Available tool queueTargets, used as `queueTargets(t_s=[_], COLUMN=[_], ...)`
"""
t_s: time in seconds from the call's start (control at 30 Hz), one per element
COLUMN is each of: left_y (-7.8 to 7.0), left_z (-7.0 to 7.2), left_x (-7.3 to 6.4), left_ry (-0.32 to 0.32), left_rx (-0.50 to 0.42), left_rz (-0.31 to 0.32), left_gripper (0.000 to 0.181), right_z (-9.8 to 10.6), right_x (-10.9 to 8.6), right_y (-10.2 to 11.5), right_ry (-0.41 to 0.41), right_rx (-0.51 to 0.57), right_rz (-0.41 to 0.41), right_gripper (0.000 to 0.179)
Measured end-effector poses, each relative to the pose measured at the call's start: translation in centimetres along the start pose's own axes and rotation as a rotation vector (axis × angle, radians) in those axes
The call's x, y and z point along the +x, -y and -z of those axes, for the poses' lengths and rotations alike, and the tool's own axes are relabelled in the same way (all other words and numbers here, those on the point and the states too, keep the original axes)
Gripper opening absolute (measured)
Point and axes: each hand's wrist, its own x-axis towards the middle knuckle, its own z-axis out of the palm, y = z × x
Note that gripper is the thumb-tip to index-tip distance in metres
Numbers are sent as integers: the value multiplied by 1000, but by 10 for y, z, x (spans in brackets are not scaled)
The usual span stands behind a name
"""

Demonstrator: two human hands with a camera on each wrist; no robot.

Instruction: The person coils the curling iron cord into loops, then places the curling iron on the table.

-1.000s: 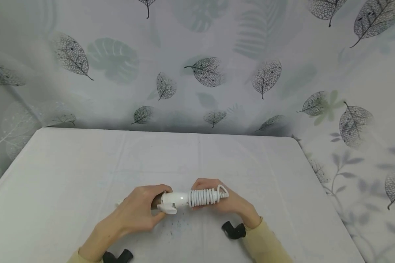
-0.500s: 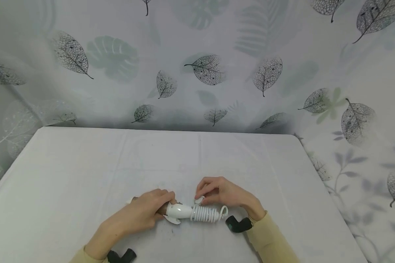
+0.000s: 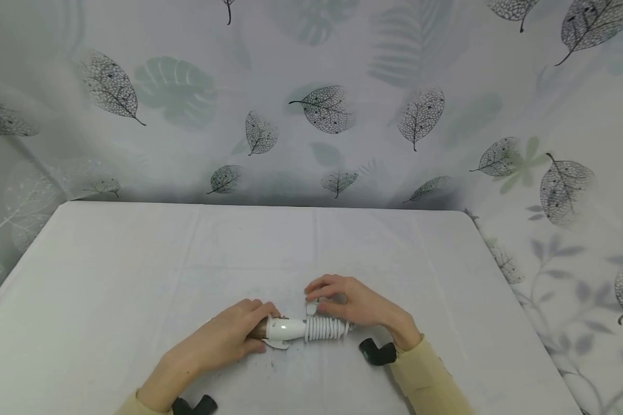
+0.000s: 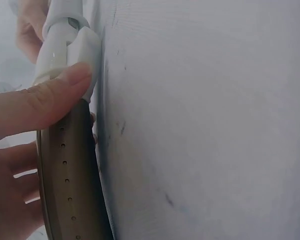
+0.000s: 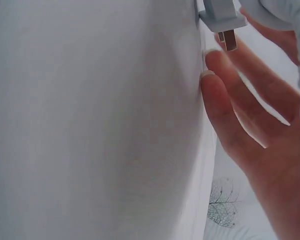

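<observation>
A hair styling iron (image 3: 285, 329) lies sideways low on the table, with a white handle and a brown barrel (image 4: 72, 175) dotted with small holes. My left hand (image 3: 220, 337) grips it where barrel meets handle, thumb (image 4: 65, 92) pressed on the white clamp lever. White cord (image 3: 326, 328) is coiled tightly round the handle's right part. Just beyond the coils is the cord's two-pin plug (image 5: 221, 15), flat metal prongs exposed. My right hand (image 3: 357, 300) hovers over the coils with loosely extended fingers (image 5: 222, 95), fingertips right beside the plug.
Everything rests on a white-covered table (image 3: 135, 248), with small dark marks on the cover in front of the iron. A leaf-patterned curtain (image 3: 197, 144) rises behind and at both sides. Black wrist mounts (image 3: 378, 351) sit at both wrists.
The iron has been lowered towards the table and shifted slightly right. My right hand has come off the coiled handle to the plug beyond it, pinched it, and now its fingers are loosened.
</observation>
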Motion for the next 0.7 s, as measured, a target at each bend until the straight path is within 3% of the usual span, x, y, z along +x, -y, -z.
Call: queueTargets(t_s=[0.3, 0.5, 0.7], left_y=[-2, -3, -6], left_z=[0, 1, 3], left_x=[-5, -5, -2], left_ry=[-23, -6, 27], left_rx=[35, 34, 14], left_rz=[21, 71, 51], left_gripper=[56, 54, 49], right_z=[4, 14, 23], right_x=[-3, -10, -18], right_y=[9, 16, 27], right_ry=[-74, -129, -130], right_rx=[1, -24, -74], right_rz=[-27, -84, -143], right_gripper=[28, 28, 30])
